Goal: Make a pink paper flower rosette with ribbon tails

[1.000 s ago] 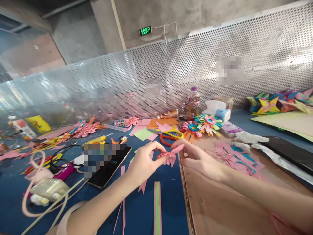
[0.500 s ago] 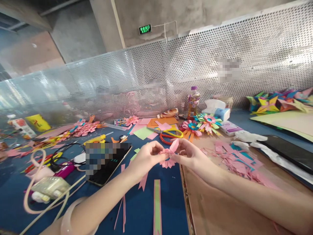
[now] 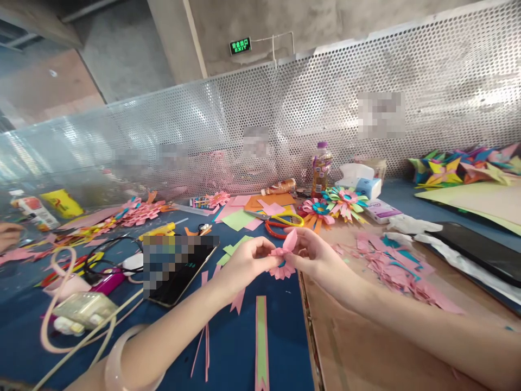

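Observation:
Between my two hands is a pink paper flower (image 3: 282,271) with a blue bit at its middle and one petal standing up at the top. The thumb and fingers of my left hand (image 3: 249,263) pinch its left side. My right hand (image 3: 311,252) grips the right side, close to the raised petal. Scissors with red and yellow handles (image 3: 285,221) lie just behind the flower. A pink and green paper strip (image 3: 261,336) lies on the blue table in front, and narrow pink strips (image 3: 206,347) lie left of it.
A phone (image 3: 183,274), cables and a yellow glue gun (image 3: 158,231) are at left. Behind stand a drink bottle (image 3: 321,169) and finished paper flowers (image 3: 345,203). Pink paper pieces (image 3: 402,271) cover the cardboard (image 3: 366,347) at right. Another person's hand (image 3: 8,237) shows at the left edge.
Both hands keep hold of the flower, with its fingers and petals shifting only slightly. Another person's hand shows more clearly at the left edge.

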Action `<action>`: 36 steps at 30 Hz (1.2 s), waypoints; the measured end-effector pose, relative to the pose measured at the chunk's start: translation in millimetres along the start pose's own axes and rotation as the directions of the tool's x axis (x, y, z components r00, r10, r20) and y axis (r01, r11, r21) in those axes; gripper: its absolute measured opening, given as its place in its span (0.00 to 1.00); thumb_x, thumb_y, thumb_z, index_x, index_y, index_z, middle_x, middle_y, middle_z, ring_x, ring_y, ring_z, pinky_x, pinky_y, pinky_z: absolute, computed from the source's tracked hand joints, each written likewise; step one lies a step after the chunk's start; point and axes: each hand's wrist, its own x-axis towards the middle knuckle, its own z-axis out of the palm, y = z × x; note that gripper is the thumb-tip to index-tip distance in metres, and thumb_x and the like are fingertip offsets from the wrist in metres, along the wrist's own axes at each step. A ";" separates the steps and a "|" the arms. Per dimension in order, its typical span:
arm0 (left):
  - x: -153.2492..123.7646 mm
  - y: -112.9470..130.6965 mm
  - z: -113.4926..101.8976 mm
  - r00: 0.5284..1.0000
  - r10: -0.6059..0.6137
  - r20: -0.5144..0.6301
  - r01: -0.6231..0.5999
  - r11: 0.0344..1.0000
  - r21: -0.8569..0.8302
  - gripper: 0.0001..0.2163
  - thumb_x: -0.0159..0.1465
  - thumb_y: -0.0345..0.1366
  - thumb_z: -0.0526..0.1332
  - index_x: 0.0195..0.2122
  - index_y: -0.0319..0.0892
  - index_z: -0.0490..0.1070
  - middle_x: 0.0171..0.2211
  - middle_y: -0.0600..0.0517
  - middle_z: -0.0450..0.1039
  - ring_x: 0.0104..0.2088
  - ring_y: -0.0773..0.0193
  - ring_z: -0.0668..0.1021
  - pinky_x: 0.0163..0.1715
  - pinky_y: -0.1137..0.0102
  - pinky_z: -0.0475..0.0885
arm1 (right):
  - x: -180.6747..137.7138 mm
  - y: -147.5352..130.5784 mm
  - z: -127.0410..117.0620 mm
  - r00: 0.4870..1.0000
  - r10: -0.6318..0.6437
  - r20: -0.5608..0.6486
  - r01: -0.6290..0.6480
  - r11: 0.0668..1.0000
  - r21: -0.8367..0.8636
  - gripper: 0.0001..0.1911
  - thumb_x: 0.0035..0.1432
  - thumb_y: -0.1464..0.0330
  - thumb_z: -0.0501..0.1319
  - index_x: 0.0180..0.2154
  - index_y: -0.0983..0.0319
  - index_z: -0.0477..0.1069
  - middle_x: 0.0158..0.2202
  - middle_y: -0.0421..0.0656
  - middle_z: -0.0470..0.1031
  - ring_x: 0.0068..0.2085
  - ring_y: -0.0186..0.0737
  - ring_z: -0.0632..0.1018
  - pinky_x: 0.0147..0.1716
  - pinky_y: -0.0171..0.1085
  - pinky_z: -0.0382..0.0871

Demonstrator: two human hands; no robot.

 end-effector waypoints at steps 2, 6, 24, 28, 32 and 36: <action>-0.3 -0.9 0.4 1.000 0.020 -0.001 -0.020 1.000 0.022 0.06 0.55 0.37 0.59 0.30 0.40 0.66 0.27 0.54 0.68 0.29 0.67 0.70 0.31 0.72 0.64 | -0.6 2.5 0.1 1.000 -0.002 -0.031 0.002 1.000 -0.019 0.15 0.54 0.67 0.59 0.43 0.60 0.58 0.33 0.38 0.68 0.32 0.34 0.73 0.31 0.37 0.66; -0.9 -2.1 0.8 0.999 0.052 -0.016 -0.051 0.997 0.061 0.04 0.55 0.35 0.59 0.30 0.41 0.66 0.27 0.55 0.68 0.30 0.66 0.71 0.32 0.71 0.65 | -3.4 5.3 -0.6 0.999 -0.020 -0.041 0.018 0.998 -0.059 0.22 0.54 0.67 0.58 0.50 0.57 0.54 0.34 0.38 0.67 0.30 0.33 0.72 0.29 0.36 0.67; -2.4 0.6 1.4 1.000 -0.004 0.023 0.003 0.999 0.047 0.04 0.55 0.34 0.59 0.30 0.41 0.66 0.26 0.56 0.68 0.27 0.68 0.71 0.30 0.72 0.64 | -3.8 3.8 1.0 0.999 0.020 -0.046 -0.022 0.999 -0.039 0.20 0.53 0.69 0.58 0.48 0.60 0.56 0.29 0.36 0.67 0.28 0.33 0.72 0.27 0.36 0.66; -2.4 0.6 0.7 1.000 -0.005 0.020 0.004 0.999 0.042 0.05 0.55 0.36 0.59 0.31 0.41 0.67 0.27 0.55 0.68 0.27 0.67 0.71 0.30 0.72 0.64 | -3.4 9.0 -0.3 0.999 0.001 -0.049 -0.006 0.995 -0.096 0.22 0.55 0.66 0.57 0.51 0.59 0.54 0.31 0.38 0.68 0.28 0.33 0.72 0.27 0.36 0.62; -1.3 0.2 -1.1 1.000 0.000 0.015 -0.001 0.997 0.077 0.09 0.56 0.41 0.58 0.32 0.39 0.68 0.29 0.52 0.70 0.29 0.65 0.72 0.32 0.70 0.65 | -2.9 11.5 -1.0 0.999 -0.007 -0.045 0.000 0.990 -0.140 0.25 0.54 0.65 0.59 0.51 0.58 0.53 0.35 0.41 0.70 0.32 0.36 0.72 0.29 0.37 0.62; -0.5 -0.1 -2.0 1.000 0.001 0.022 -0.003 0.996 0.089 0.09 0.56 0.40 0.59 0.31 0.39 0.68 0.28 0.52 0.70 0.29 0.64 0.73 0.32 0.69 0.66 | -1.9 9.3 0.0 0.998 0.031 -0.052 -0.035 0.997 -0.064 0.26 0.52 0.64 0.60 0.51 0.59 0.53 0.36 0.41 0.71 0.33 0.37 0.73 0.31 0.39 0.64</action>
